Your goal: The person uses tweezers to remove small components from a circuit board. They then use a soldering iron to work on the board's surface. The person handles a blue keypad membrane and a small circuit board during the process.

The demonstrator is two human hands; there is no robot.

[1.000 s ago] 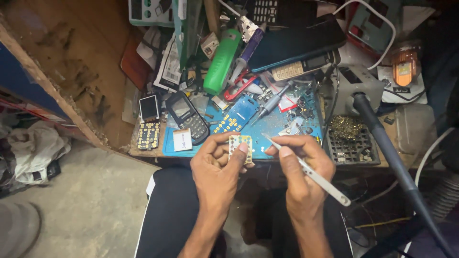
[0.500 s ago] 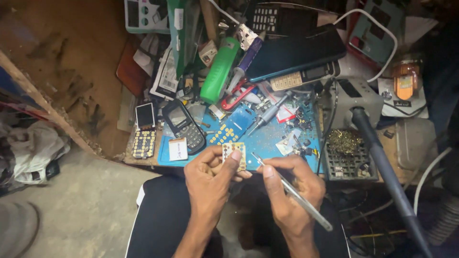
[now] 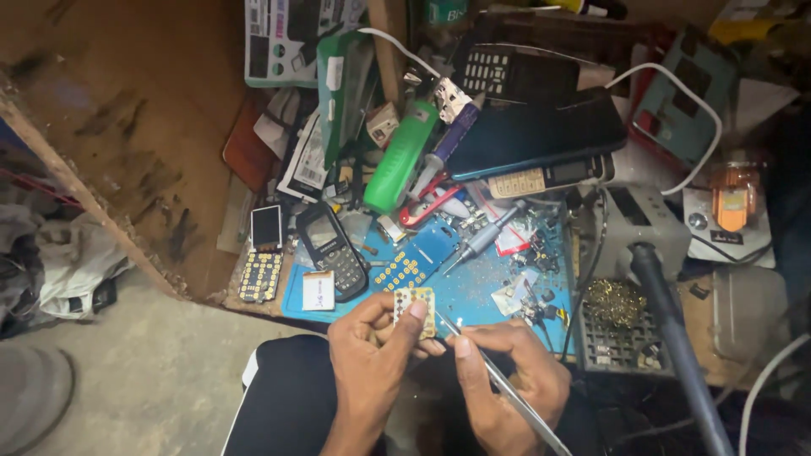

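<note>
Tweezers (image 3: 507, 393), thin and metal, pinched in right hand (image 3: 507, 380), may slip, scratching the small gold-dotted keypad board (image 3: 416, 309) that left hand (image 3: 372, 359) grips closed.

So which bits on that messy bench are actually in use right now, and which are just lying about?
In use:
- small keypad board, pinched in the left hand
- metal tweezers, held in the right hand, tip at the board

Lying about:
- black keypad phone
- green lighter
- screwdriver
- blue work mat

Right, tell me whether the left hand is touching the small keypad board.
Touching: the head view shows the left hand pinching the small keypad board between thumb and fingers.
</note>
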